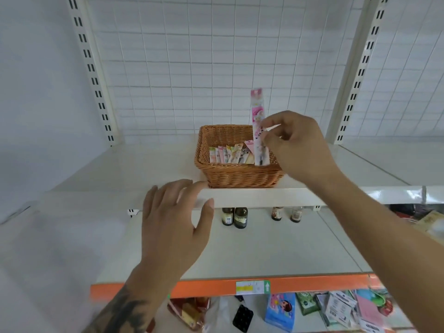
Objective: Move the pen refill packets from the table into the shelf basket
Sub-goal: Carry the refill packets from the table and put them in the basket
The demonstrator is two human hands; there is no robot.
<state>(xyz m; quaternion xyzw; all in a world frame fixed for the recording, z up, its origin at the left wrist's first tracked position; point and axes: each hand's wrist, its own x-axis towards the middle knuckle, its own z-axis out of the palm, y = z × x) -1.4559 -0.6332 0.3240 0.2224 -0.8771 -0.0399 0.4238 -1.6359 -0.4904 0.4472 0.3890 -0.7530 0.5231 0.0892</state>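
White wire grid backs the shelving, with slotted uprights on both sides. On the upper shelf [144, 164] we see a wicker basket [240, 176] standing at the front edge, right of the middle. Inside it several refill packets [230, 153] lie side by side along the bottom, leaning toward the back wall.

Our right hand [295, 145] reaches over the basket's right rim and pinches one long pink packet [258, 126] between thumb and fingertips, about halfway down its length. That packet stands nearly upright, its lower end down inside the basket at the right side, its top rising well above the rim against the grid.

Our left hand [173, 224] is released, fingers straight and slightly spread, holding nothing. Its fingertips lie over the front lip of the upper shelf, just left of the basket and apart from it.

Below, on the middle shelf [264, 248], four small dark bottles [234, 217] stand far back under the upper shelf, in two pairs. An orange strip [216, 288] runs along that shelf's front edge with a small label on it. Lower still, assorted packaged goods [336, 308] lie mixed together; we cannot tell what they rest on.
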